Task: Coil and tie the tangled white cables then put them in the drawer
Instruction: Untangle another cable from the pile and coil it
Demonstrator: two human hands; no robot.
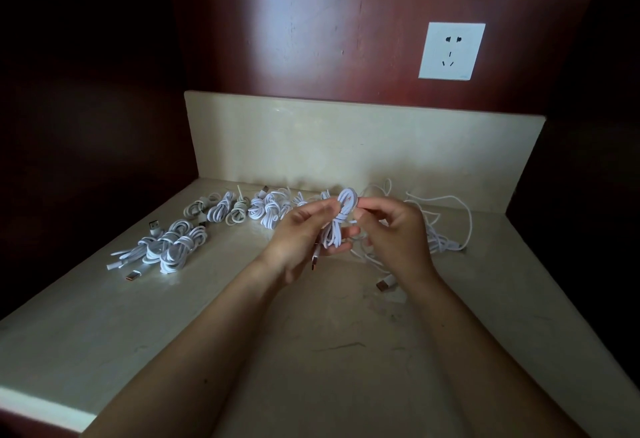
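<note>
A coiled white cable point(341, 219) hangs above the beige countertop point(311, 351), held between both hands. My left hand point(301, 240) grips the coil's lower part, and a plug end dangles below its palm. My right hand point(394, 233) pinches the coil's top loop from the right. Several tied white cable bundles point(173, 247) lie at the left, and more bundles point(242, 209) line the back of the counter. Loose tangled white cables point(446, 226) lie behind and to the right of my right hand. No drawer is in view.
A beige backsplash point(346, 146) closes the counter's far side, with a white wall socket point(451, 50) on the dark red wall above it. A USB plug point(385, 283) lies below my right wrist. Dark walls stand on both sides.
</note>
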